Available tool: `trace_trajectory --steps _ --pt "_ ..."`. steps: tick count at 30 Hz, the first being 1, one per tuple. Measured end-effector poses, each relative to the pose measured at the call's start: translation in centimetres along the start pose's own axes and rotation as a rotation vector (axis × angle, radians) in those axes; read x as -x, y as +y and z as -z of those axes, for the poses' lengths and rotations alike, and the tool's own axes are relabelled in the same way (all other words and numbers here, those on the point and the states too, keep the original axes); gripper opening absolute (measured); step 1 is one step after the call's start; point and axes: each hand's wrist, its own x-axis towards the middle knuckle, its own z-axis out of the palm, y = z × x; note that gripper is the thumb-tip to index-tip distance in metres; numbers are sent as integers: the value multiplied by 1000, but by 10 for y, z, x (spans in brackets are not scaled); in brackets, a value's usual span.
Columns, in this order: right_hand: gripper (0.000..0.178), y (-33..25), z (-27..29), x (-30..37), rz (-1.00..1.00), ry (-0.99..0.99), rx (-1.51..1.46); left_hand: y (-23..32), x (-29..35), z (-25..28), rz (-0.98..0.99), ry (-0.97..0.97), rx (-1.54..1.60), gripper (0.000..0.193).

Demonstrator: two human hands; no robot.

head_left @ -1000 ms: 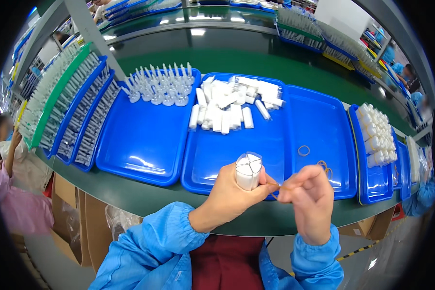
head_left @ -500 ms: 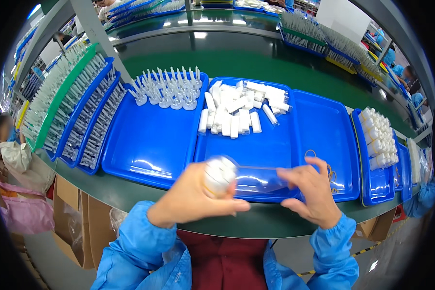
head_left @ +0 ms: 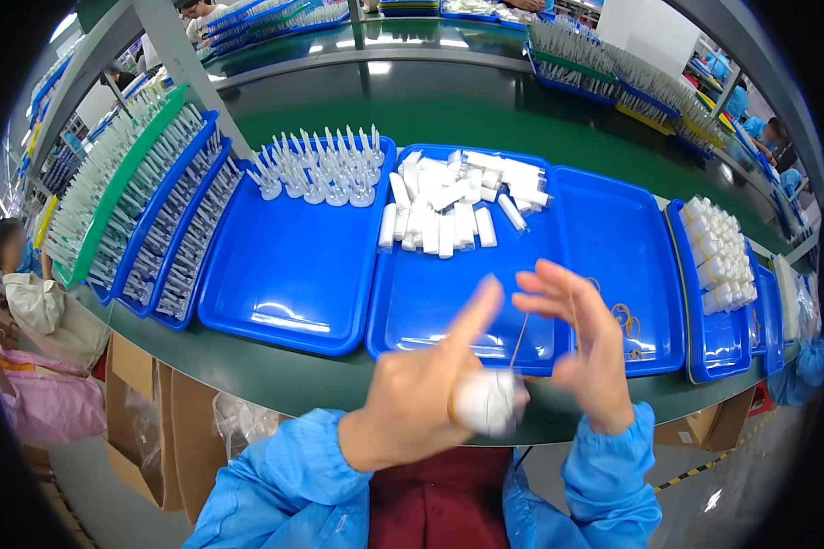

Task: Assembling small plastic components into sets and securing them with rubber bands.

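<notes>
My left hand (head_left: 410, 403) is closed round a bundle of white wrapped rolls (head_left: 485, 403), blurred by motion, low over the table's front edge. Its thumb points up and away from the bundle. A thin rubber band (head_left: 519, 340) runs stretched from the bundle to my right hand (head_left: 584, 352), where it is hooked over the raised fingers. Beyond the hands, a blue tray (head_left: 430, 302) has a pile of loose white wrapped rolls (head_left: 444, 206) at its far end. Several tan rubber bands (head_left: 626, 320) lie in the blue tray (head_left: 613, 238) to the right.
At left, a blue tray (head_left: 284, 265) carries upright clear plastic pieces (head_left: 325, 169). Stacked trays of similar pieces (head_left: 128, 201) stand farther left. Bundled white rolls (head_left: 716, 256) fill part of a tray at right. Cardboard boxes (head_left: 146, 421) stand below the table.
My left hand has moved right and nearer with the bundle, turning it. My right hand has turned upright, its fingers raised, with the band stretched between them and the bundle.
</notes>
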Motion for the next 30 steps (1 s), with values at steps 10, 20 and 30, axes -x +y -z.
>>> trace_trajectory --steps 10,20,30 --pt "46 -38 1 36 243 -461 956 -9 -14 29 521 -502 789 55" --pt "86 -19 -32 26 43 -115 -397 7 -2 1 666 70 1212 61" --pt "65 -12 -21 22 431 -67 562 -17 -9 0 -114 -253 -370 101"
